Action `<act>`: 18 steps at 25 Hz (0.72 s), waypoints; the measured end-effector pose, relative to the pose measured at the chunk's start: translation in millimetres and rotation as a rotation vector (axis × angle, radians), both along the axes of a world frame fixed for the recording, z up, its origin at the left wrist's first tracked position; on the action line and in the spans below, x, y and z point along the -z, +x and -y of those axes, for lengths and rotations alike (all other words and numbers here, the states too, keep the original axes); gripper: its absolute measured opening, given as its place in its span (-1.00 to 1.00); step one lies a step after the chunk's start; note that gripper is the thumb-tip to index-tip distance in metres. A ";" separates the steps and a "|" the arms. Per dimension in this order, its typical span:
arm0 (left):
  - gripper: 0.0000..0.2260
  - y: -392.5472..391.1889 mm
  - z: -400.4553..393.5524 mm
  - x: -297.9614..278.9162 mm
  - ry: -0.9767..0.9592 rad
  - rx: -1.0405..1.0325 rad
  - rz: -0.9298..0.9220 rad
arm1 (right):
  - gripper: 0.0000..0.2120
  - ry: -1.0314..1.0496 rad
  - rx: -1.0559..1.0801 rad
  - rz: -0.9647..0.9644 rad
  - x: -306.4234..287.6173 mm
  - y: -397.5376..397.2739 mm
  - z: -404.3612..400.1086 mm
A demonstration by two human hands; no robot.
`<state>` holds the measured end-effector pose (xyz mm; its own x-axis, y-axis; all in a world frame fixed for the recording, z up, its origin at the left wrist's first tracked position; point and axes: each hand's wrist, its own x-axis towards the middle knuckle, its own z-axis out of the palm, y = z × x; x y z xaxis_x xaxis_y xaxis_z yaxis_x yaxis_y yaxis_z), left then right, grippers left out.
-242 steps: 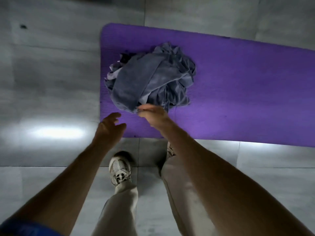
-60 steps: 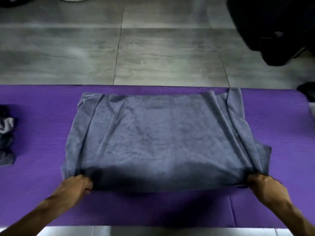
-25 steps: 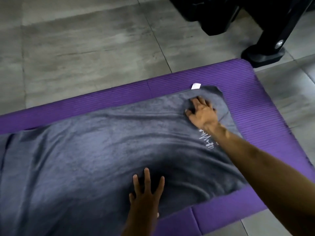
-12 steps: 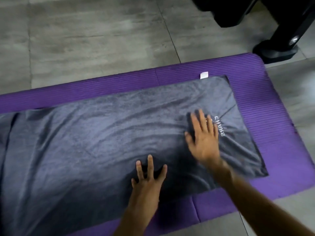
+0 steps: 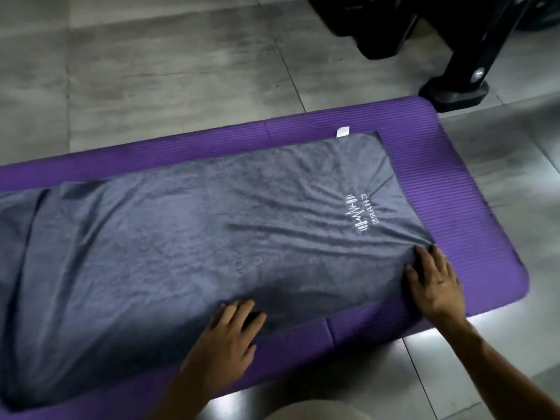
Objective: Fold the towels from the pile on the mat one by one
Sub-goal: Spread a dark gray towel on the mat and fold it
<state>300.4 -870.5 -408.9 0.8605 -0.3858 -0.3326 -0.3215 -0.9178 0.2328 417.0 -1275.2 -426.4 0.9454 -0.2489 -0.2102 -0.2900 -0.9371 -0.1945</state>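
Note:
A grey towel point(image 5: 188, 237) lies spread flat along the purple mat point(image 5: 448, 183), with a white embroidered logo near its right end and a white tag at its far right corner. My left hand point(image 5: 230, 331) rests flat on the towel's near edge, fingers straight. At the towel's near right corner my right hand point(image 5: 433, 283) presses down with spread fingers, and wrinkles fan out from it. The towel's left end runs out of the frame. The pile is not in view.
Grey floor tiles point(image 5: 169, 71) surround the mat. A black stand with a foot point(image 5: 454, 92) sits just beyond the mat's far right corner, next to dark equipment point(image 5: 372, 28). My knee shows at the bottom edge.
My right hand slid from the middle of the towel's right part to its near right corner. My left hand drew back to the near edge. The towel lies smoother.

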 end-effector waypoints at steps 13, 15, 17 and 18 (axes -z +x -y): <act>-0.42 -21.2 -31.2 -2.5 0.070 -0.149 -0.031 | -0.81 0.167 0.323 0.064 -15.2 9.0 42.8; -0.40 -30.5 -20.7 -0.3 0.079 -0.089 -0.072 | -0.82 0.169 0.340 0.066 -20.4 4.3 49.9; -0.36 -42.4 -9.7 6.4 0.043 -0.051 -0.112 | -0.75 0.155 0.330 0.062 -27.2 -5.8 55.3; -0.37 -46.1 -6.1 8.6 0.010 -0.028 -0.144 | -0.64 0.123 0.307 0.056 -29.8 -11.8 56.9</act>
